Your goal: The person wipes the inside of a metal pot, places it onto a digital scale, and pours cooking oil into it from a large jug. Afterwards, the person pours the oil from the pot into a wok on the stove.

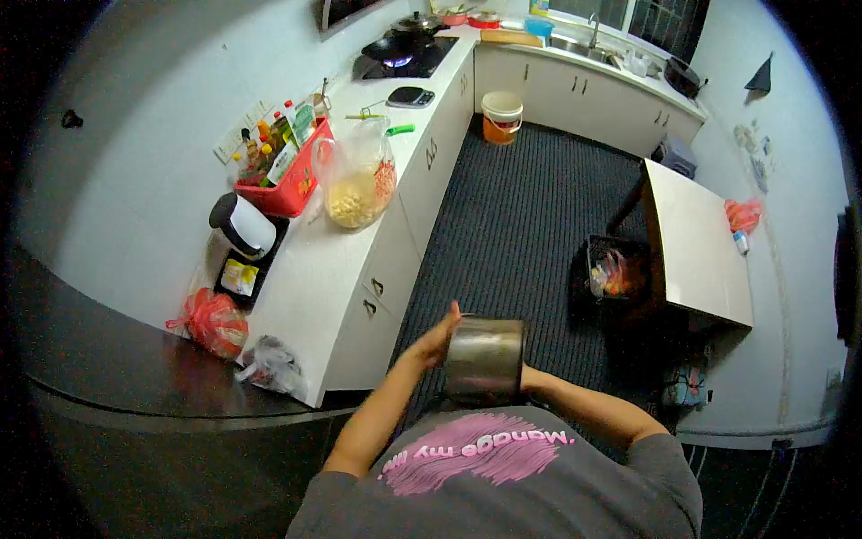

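Observation:
A dull, silvery metal pot [485,357] is held in front of my chest, above the dark floor mat. My left hand [439,338] grips its left side, with the thumb pointing up near the rim. At the lower right side of the pot is my right hand [532,381], its fingers mostly hidden behind the metal. What the pot contains cannot be seen from here.
Along the left runs a white counter [310,296] with a clear bag of pale pieces [352,199], a red basket of bottles [285,175] and a kettle [242,226]. A wok [395,52] sits over a lit burner. A table [696,242] and bucket [502,117] stand beyond.

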Demonstrator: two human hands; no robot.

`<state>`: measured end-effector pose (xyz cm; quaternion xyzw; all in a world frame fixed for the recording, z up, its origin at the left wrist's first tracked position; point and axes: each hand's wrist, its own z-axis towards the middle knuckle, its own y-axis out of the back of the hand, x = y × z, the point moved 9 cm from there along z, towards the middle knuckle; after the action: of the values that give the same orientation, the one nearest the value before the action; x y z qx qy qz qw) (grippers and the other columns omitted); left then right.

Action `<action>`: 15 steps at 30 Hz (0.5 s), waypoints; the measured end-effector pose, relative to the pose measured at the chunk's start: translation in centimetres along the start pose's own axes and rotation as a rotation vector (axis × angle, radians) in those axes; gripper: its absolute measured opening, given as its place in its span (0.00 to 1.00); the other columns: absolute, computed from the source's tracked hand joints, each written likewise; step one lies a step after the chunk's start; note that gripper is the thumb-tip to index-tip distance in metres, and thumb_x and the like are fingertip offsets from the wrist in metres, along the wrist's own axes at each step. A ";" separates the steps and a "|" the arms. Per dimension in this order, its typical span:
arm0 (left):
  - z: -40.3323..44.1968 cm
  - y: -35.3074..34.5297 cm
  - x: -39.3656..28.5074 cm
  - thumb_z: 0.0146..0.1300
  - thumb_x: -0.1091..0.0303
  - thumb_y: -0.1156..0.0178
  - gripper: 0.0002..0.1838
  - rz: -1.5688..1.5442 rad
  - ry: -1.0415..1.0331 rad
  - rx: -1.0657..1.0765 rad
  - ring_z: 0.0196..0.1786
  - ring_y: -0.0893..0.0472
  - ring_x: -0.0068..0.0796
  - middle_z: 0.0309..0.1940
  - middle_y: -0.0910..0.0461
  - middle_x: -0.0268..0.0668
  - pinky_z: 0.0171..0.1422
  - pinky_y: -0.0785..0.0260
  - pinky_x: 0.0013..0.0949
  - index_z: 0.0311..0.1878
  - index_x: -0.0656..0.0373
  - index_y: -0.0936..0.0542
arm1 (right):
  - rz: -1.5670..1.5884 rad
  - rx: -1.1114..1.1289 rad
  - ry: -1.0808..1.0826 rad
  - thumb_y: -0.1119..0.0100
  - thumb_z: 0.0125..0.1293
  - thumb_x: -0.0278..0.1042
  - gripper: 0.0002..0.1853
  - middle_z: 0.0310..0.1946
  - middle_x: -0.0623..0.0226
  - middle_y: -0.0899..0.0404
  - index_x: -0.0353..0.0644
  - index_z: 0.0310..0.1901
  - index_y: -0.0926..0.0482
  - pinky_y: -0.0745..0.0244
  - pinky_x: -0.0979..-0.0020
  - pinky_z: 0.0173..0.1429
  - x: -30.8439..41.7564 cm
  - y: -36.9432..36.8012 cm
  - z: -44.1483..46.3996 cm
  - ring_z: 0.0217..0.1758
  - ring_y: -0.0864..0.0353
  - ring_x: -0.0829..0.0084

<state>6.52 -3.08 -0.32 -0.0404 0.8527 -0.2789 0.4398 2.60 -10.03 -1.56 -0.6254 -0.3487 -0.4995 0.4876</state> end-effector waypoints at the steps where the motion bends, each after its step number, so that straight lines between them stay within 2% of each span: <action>1: 0.7 0.6 -1.3 0.51 0.24 0.64 0.49 0.056 -0.067 0.032 0.62 0.35 0.36 0.60 0.35 0.44 0.65 0.45 0.40 0.63 0.57 0.37 | -0.058 0.033 -0.002 0.46 0.63 0.34 0.26 0.60 0.60 0.37 0.40 0.62 0.39 0.42 0.65 0.65 1.7 -1.4 0.2 0.62 0.37 0.66; 3: 1.9 0.2 -3.7 0.54 0.26 0.65 0.46 0.270 -0.122 0.096 0.56 0.30 0.34 0.55 0.29 0.42 0.62 0.41 0.38 0.58 0.59 0.30 | -0.167 0.103 -0.008 0.45 0.62 0.35 0.25 0.57 0.60 0.32 0.40 0.59 0.36 0.40 0.65 0.64 8.6 -3.7 0.3 0.60 0.34 0.66; 4: 0.3 -2.5 -6.3 0.58 0.30 0.63 0.41 0.608 -0.107 0.059 0.55 0.28 0.31 0.51 0.25 0.40 0.61 0.39 0.36 0.54 0.62 0.27 | -0.164 0.077 0.004 0.43 0.60 0.36 0.23 0.53 0.61 0.28 0.39 0.56 0.32 0.38 0.64 0.63 9.5 -3.8 0.6 0.57 0.31 0.66; 5: 0.8 -3.5 -6.7 0.62 0.37 0.61 0.35 0.996 -0.246 0.077 0.54 0.27 0.33 0.51 0.25 0.43 0.59 0.37 0.35 0.52 0.61 0.26 | -0.204 0.052 -0.258 0.42 0.60 0.36 0.24 0.55 0.60 0.30 0.40 0.58 0.33 0.38 0.64 0.63 10.6 -4.4 0.9 0.58 0.32 0.66; 7: -0.2 -6.5 -7.3 0.64 0.44 0.58 0.29 1.237 -0.077 0.029 0.54 0.27 0.38 0.53 0.27 0.44 0.58 0.37 0.34 0.55 0.59 0.29 | -0.208 0.138 0.036 0.44 0.60 0.35 0.23 0.54 0.61 0.29 0.40 0.57 0.33 0.35 0.66 0.61 3.2 -1.9 2.6 0.56 0.30 0.66; 10: -1.2 -8.2 -7.7 0.65 0.45 0.59 0.28 1.362 -0.139 -0.041 0.56 0.29 0.45 0.53 0.28 0.46 0.59 0.37 0.37 0.56 0.58 0.30 | 1.287 -0.219 -0.338 0.50 0.63 0.32 0.19 0.55 0.61 0.30 0.40 0.56 0.32 0.34 0.67 0.60 3.6 -1.4 -0.7 0.54 0.29 0.67; 13: -1.5 -7.2 -8.0 0.65 0.45 0.60 0.26 1.238 -0.261 -0.083 0.51 0.26 0.47 0.48 0.25 0.45 0.55 0.36 0.40 0.51 0.56 0.27 | 0.529 -0.592 -0.072 0.55 0.65 0.31 0.15 0.52 0.61 0.28 0.41 0.53 0.30 0.33 0.69 0.58 5.3 3.2 -2.1 0.52 0.28 0.68; 15: -1.1 -6.4 -7.2 0.65 0.46 0.60 0.26 1.227 -0.245 -0.069 0.53 0.28 0.46 0.51 0.26 0.45 0.57 0.37 0.39 0.53 0.56 0.29 | 0.216 -0.694 -0.135 0.56 0.66 0.31 0.15 0.50 0.61 0.26 0.42 0.53 0.30 0.33 0.70 0.57 5.1 4.7 -2.7 0.51 0.27 0.69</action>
<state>8.96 -5.73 8.64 0.4109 0.6725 0.0587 0.6128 7.51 -14.18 2.21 -0.8184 -0.1219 -0.4911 0.2724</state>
